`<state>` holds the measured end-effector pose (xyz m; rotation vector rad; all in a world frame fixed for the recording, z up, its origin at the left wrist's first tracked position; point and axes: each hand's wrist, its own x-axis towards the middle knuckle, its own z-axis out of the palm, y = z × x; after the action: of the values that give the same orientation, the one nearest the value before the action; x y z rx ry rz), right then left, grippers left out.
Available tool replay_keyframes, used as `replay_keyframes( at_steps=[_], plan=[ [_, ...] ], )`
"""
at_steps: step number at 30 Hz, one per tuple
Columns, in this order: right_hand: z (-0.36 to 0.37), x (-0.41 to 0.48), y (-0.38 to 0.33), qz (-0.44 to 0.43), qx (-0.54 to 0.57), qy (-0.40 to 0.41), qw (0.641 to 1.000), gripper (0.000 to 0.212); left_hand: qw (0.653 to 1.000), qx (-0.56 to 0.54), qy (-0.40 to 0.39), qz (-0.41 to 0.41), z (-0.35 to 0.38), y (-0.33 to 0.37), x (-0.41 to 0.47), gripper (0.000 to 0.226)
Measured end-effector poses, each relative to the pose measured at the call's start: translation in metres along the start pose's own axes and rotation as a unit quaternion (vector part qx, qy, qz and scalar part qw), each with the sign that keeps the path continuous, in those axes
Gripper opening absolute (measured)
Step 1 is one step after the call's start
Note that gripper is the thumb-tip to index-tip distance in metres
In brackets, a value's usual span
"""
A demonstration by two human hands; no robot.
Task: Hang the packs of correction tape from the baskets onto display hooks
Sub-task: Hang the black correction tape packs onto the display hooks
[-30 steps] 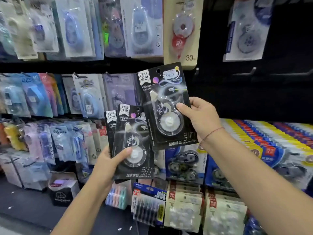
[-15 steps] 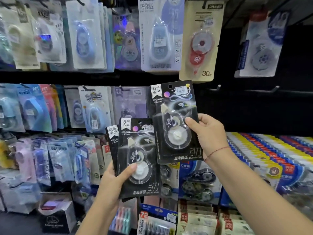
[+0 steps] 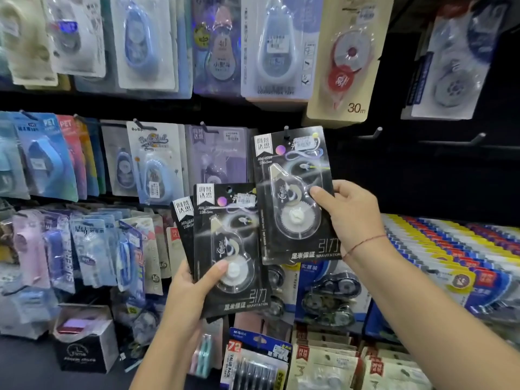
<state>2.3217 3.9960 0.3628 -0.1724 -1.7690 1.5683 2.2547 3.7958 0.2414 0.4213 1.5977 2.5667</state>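
My right hand [image 3: 347, 213] pinches a black correction tape pack [image 3: 292, 175] by its right edge, thumb on the clear blister. The pack's top hole sits at the tip of a black display hook [image 3: 286, 131]. My left hand [image 3: 194, 288] grips a small stack of the same black packs [image 3: 225, 235], thumb pressed on the front one, held lower and to the left. No basket is in view.
Two bare hooks [image 3: 377, 132] stick out of the dark wall to the right. Other correction tape packs hang in rows above and left. Boxed stock [image 3: 450, 249] lines the shelf at right; a small dark box [image 3: 84, 344] sits at lower left.
My right hand has lifted its pack up to the hook, so the hole now meets the hook's tip. My left hand has stayed put with its stack, and the view has tilted upward.
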Motion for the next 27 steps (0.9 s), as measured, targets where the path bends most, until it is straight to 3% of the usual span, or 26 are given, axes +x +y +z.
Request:
replay_keyframes(
  at_steps=[3,10,12,15,17,19,22,24,26,27],
  plan=[
    [0.002,0.012,0.008,0.002,-0.027,0.013,1.0,0.008,1.0,-0.011,0.006,0.005,-0.006,0.003,0.006,0.047],
    [0.015,0.067,0.035,0.031,-0.093,0.046,0.994,0.014,0.999,-0.041,-0.004,0.012,-0.01,0.002,0.011,0.048],
    [0.02,0.087,0.043,0.052,-0.087,0.057,0.993,0.015,0.999,-0.047,-0.005,0.01,-0.013,0.002,0.013,0.057],
    [0.029,0.112,0.053,0.07,-0.076,0.075,0.992,0.006,0.999,-0.047,-0.012,0.012,-0.014,0.005,0.014,0.098],
    [0.033,0.127,0.06,0.093,-0.067,0.088,0.989,0.038,0.999,-0.049,-0.018,0.013,-0.011,0.006,0.014,0.105],
    [0.039,0.14,0.067,0.108,-0.051,0.093,0.988,0.053,0.998,-0.057,-0.027,0.01,-0.008,0.007,0.014,0.103],
    [0.046,0.161,0.078,0.13,-0.044,0.1,0.985,0.055,0.997,-0.067,-0.033,0.005,-0.006,0.004,0.017,0.1],
    [0.049,0.175,0.086,0.143,-0.06,0.104,0.982,0.048,0.997,-0.074,-0.038,0.002,-0.004,0.005,0.019,0.093],
    [0.05,0.185,0.09,0.149,-0.088,0.096,0.98,0.027,0.996,-0.085,-0.042,0.0,-0.002,0.005,0.021,0.074],
    [0.05,0.189,0.092,0.147,-0.112,0.092,0.978,0.029,0.995,-0.088,-0.041,-0.001,0.0,0.005,0.022,0.066]
  ],
)
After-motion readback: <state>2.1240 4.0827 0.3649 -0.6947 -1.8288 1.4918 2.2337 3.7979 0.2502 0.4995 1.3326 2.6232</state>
